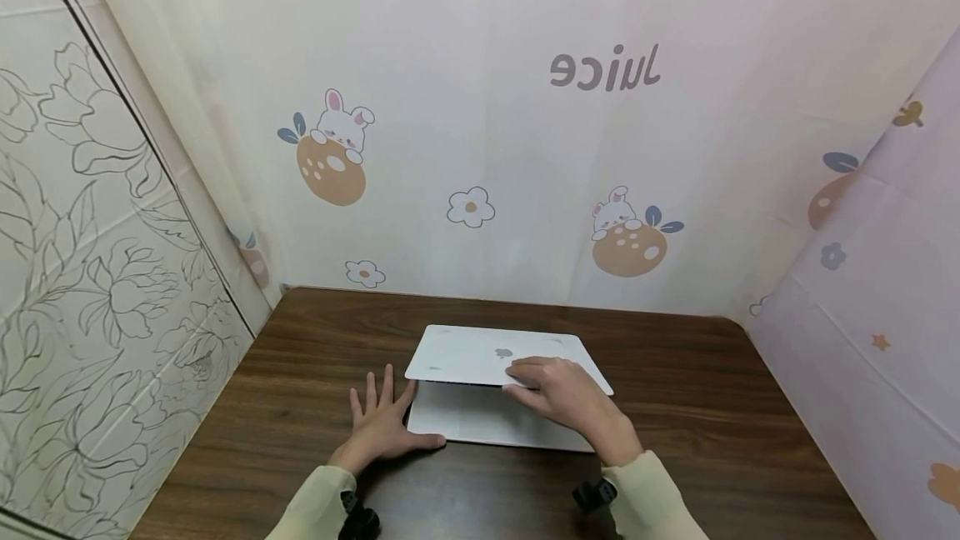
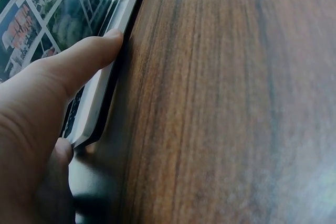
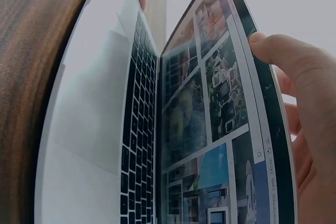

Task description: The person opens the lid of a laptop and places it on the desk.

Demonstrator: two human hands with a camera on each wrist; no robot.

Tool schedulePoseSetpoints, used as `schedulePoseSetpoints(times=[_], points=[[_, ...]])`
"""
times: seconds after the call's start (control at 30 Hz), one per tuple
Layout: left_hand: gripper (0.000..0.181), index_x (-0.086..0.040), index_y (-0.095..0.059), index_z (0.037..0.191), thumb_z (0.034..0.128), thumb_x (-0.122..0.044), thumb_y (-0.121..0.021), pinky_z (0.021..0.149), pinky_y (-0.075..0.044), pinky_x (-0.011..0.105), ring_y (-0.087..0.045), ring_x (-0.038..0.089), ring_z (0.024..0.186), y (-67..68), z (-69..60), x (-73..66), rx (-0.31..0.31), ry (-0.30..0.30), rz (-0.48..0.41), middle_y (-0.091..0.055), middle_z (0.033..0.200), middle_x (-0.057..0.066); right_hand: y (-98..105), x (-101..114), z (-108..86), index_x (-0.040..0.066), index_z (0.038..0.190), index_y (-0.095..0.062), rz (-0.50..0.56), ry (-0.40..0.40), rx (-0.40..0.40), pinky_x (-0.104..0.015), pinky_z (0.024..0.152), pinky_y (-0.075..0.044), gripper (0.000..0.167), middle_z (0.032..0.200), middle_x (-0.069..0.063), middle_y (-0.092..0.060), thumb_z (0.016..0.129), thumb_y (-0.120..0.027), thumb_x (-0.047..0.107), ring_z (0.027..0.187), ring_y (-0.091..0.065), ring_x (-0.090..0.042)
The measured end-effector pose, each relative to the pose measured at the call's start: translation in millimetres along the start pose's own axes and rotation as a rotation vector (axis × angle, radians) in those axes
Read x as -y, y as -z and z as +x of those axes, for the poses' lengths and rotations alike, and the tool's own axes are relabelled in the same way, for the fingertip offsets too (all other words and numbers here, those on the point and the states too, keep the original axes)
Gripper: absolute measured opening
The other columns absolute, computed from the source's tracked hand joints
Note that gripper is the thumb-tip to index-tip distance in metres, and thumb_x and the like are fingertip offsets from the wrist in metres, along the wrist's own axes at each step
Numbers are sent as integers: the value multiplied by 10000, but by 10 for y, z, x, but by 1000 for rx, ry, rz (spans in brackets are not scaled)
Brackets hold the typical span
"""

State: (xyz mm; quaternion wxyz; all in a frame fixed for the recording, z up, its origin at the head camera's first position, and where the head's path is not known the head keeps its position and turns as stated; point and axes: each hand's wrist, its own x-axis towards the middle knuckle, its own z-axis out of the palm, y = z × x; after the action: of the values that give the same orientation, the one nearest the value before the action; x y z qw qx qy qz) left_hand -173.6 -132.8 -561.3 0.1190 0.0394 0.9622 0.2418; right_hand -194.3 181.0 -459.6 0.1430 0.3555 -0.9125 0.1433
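A silver laptop (image 1: 495, 419) lies on the table with its lid (image 1: 480, 354) partly raised and tilted over the keyboard (image 3: 139, 129). The screen (image 3: 202, 103) is lit with a grid of pictures. My right hand (image 1: 566, 398) pinches the lid's free edge: in the right wrist view the thumb lies on the screen's black border and the fingers are behind the lid. At the laptop's left front corner rests my left hand (image 1: 381, 425), fingers spread. Its thumb (image 2: 89, 56) touches the front edge of the base, and its index finger reaches along the left side.
The dark wood table (image 1: 300, 373) extends on every side of the laptop. A printed curtain (image 1: 480, 148) hangs behind its far edge. On the left stands a flower-patterned panel (image 1: 112, 273), on the right another printed cloth (image 1: 885, 315). Each wrist wears a small black device.
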Motion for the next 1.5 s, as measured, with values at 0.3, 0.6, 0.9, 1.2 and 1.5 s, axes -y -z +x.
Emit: schedulePoseSetpoints(times=[0.3, 0.6, 0.9, 1.2, 1.5], points=[[1268, -254, -267, 1648, 642, -875, -724, 1155, 143, 754, 141, 522, 1550, -9, 4, 7, -4, -3, 6, 49, 1723, 223, 55, -28, 72, 158, 1145, -806, 13, 0, 13, -378, 853, -619, 291, 1133, -7, -790, 970, -720, 374, 1028, -762, -170], [1265, -283, -244, 1652, 642, -870, -729, 1153, 140, 757, 135, 528, 1549, -5, -5, 8, -11, -7, -3, 42, 1723, 226, 109, -100, 153, 155, 1124, -804, 45, 54, -14, -348, 802, -621, 246, 1078, 25, -798, 984, -709, 334, 957, -767, -141], [1261, -274, -257, 1650, 643, -874, -724, 1157, 133, 755, 126, 525, 1552, 4, -20, -6, -18, -8, 5, 36, 1724, 222, 180, -120, 242, 187, 1083, -801, 100, 13, -5, -283, 705, -600, 190, 982, 47, -802, 981, -718, 324, 781, -733, -47], [1258, -273, -252, 1651, 649, -868, -726, 1155, 133, 758, 126, 525, 1552, 5, -20, -11, -14, -9, 1, 36, 1724, 221, 234, -150, 311, 167, 1085, -797, 237, -1, 6, -222, 628, -561, 135, 972, 8, -806, 975, -730, 208, 702, -698, -11], [1264, -291, -227, 1656, 649, -876, -718, 1152, 138, 761, 131, 524, 1551, -10, -6, -2, -11, -13, -2, 45, 1726, 212, 287, -184, 379, 119, 1048, -802, 329, 42, -43, -208, 661, -586, 118, 994, -22, -807, 946, -748, 96, 807, -752, -86]])
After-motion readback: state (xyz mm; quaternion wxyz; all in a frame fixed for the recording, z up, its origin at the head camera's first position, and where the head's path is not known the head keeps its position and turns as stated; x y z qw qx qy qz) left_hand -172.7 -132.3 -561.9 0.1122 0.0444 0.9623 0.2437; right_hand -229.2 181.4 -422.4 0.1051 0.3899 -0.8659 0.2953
